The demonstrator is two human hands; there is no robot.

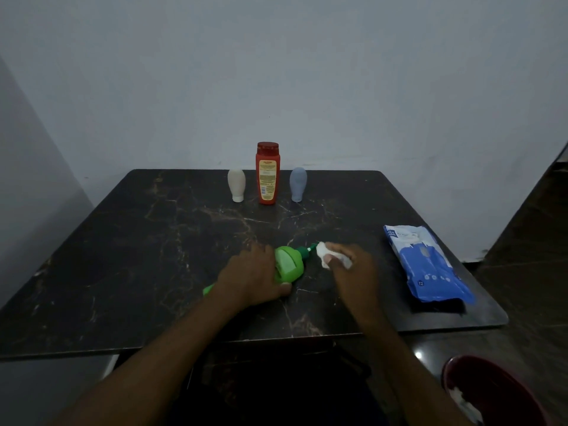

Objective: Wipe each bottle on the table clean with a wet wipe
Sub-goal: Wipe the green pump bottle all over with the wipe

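Head view: right grip (347,265) pinches the wet wipe (326,255) at the pump nozzle, while left grip (256,276) clamps the green bottle (287,264) flat on the table (153,241). Best to roll it steadily; 3 bottles (267,173) wait behind.

Green pump bottle (287,264) lying down, white wipe (323,255) at nozzle

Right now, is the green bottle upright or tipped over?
Tipped: the green bottle lies on the table, held by the left hand.
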